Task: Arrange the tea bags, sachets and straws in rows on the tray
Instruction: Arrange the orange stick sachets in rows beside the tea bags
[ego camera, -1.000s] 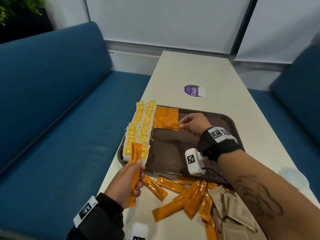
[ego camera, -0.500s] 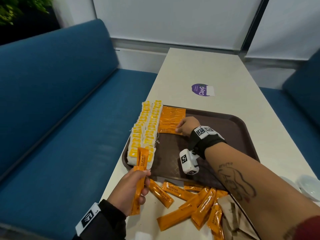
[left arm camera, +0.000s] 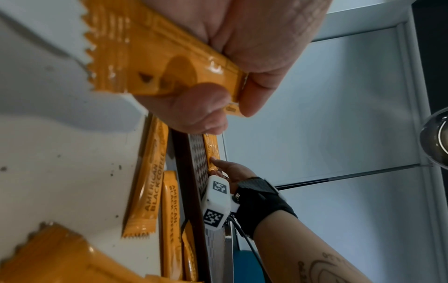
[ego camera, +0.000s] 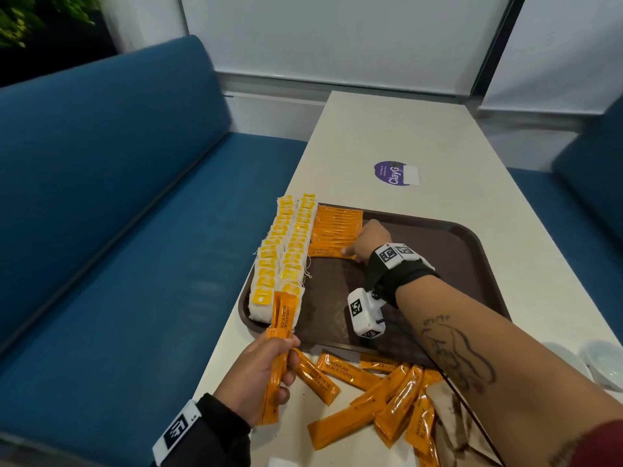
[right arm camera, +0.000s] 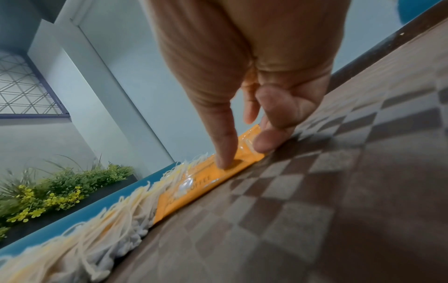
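While tea bags point(ego camera: 281, 254) line the tray point(ego camera: 465, 251), right hand point(ego camera: 371, 239) fingers pressing sachet row point(ego camera: 337, 230), left hand point(ego camera: 259, 372) gripping sachets point(ego camera: 281, 335).

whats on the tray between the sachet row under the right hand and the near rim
Nothing: in the head view, bare brown tray floor runs from the sachet row under the right hand to the near rim.

My head cam looks down and forward over the tray point(ego camera: 465, 237). Left wrist cam sits close under the left hand point(left arm camera: 242, 63), facing across the table. Right wrist cam skims the tray floor. All share the tray.
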Available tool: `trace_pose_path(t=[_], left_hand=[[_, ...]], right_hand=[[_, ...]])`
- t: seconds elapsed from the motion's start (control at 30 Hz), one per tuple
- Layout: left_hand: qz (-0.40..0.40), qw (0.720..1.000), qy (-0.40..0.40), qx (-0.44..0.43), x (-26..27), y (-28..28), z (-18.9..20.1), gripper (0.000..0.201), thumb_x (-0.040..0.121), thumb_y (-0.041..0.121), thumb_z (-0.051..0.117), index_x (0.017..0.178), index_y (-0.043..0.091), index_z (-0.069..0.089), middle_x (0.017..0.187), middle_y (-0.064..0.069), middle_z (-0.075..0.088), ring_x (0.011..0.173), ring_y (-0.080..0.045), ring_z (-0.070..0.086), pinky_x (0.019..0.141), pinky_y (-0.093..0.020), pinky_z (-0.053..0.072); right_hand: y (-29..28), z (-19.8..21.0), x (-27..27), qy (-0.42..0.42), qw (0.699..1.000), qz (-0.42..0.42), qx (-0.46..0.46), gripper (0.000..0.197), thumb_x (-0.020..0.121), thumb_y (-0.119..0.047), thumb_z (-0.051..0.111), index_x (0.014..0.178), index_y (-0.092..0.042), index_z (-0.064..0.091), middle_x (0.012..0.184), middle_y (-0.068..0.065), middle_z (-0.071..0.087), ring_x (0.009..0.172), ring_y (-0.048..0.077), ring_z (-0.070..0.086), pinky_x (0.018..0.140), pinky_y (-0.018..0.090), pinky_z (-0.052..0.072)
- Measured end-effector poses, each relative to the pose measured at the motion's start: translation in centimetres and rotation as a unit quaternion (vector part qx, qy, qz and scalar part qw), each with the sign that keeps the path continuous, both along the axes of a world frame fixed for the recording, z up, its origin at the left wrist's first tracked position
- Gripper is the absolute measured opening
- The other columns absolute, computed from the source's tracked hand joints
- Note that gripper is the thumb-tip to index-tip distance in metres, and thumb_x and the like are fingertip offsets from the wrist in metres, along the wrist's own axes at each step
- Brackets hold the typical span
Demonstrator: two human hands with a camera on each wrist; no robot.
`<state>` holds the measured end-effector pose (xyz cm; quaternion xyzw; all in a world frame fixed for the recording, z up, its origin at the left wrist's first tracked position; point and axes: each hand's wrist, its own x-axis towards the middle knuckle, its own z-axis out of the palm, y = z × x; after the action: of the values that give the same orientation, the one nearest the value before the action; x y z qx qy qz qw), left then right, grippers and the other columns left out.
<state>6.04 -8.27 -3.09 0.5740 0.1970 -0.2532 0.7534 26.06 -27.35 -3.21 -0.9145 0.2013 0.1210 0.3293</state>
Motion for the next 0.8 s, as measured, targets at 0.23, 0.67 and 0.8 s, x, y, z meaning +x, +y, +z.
trace_pose_path(t=[0.23, 0.67, 0.8], left_hand=[[0.004, 1.000, -0.012, 0.002, 0.0, 0.2, -0.4, 0.017, 0.094, 0.020, 0.047, 0.101, 0.008, 0.055, 0.063, -0.005, 0.055, 0.050, -0.013, 0.046, 0.043, -0.021, 0.035], [0.016, 0.999, -0.050, -0.014, 0.2, 0.2, 0.0, 0.022, 0.095, 0.023, 0.046, 0.099, 0.005, 0.059, 0.067, -0.009, 0.059, 0.052, -0.018, 0.055, 0.045, -0.026, 0.047], [0.045, 0.996, -0.063, -0.041, 0.3, -0.4, 0.6, 0.027, 0.093, 0.032, 0.047, 0.095, 0.008, 0.057, 0.067, -0.007, 0.058, 0.054, -0.018, 0.059, 0.045, -0.027, 0.050]], right_hand=[[0.2, -0.1, -0.1, -0.010, 1.000, -0.017, 0.006, 0.077, 0.069, -0.017, 0.083, 0.131, -0.007, 0.038, 0.122, 0.013, 0.058, 0.106, 0.029, 0.062, 0.091, 0.038, 0.052], [-0.5, 1.7, -2.0, -0.058, 0.998, -0.013, 0.038, 0.073, 0.074, -0.023, 0.080, 0.131, -0.006, 0.038, 0.130, 0.014, 0.050, 0.117, 0.028, 0.053, 0.088, 0.034, 0.047], [-0.5, 4.9, -6.3, -0.098, 0.985, 0.063, 0.130, 0.041, 0.079, -0.024, 0.076, 0.110, -0.010, 0.053, 0.108, 0.009, 0.059, 0.084, 0.016, 0.058, 0.059, 0.023, 0.042]])
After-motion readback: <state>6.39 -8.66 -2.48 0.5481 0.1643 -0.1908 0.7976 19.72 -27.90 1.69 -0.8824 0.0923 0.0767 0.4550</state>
